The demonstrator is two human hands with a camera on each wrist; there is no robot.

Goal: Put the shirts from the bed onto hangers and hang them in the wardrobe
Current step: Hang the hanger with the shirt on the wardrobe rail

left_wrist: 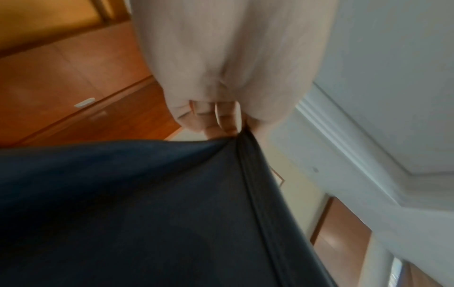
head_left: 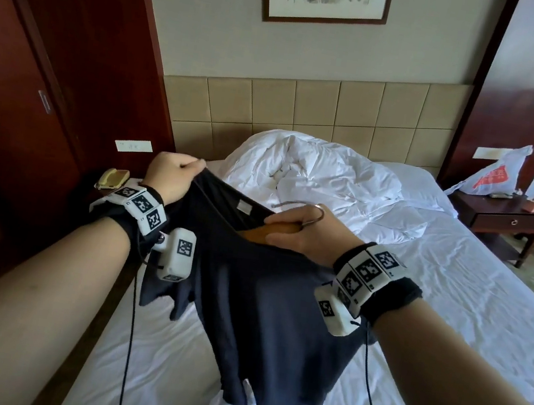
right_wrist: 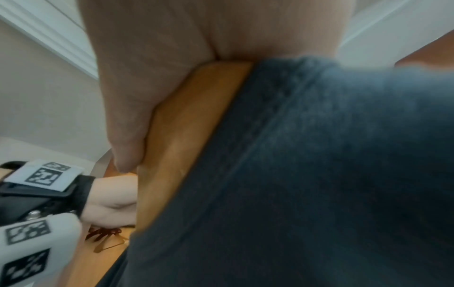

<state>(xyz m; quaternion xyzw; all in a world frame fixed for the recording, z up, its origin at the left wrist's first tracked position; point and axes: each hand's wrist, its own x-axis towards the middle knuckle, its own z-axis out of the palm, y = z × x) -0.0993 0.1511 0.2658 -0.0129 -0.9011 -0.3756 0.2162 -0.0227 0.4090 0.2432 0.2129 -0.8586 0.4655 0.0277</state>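
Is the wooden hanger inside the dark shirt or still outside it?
Partly inside. The wooden hanger pokes into the neck of the dark shirt; the right hand grips its middle, with the hook outside.

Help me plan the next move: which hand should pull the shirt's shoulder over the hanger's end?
Probably the left hand: it already pinches the dark shirt at its neckline edge, while the right hand grips the wooden hanger inside the neck opening.

1 shirt [head_left: 264, 306] – 1 hanger [head_left: 264, 233] (2 hands).
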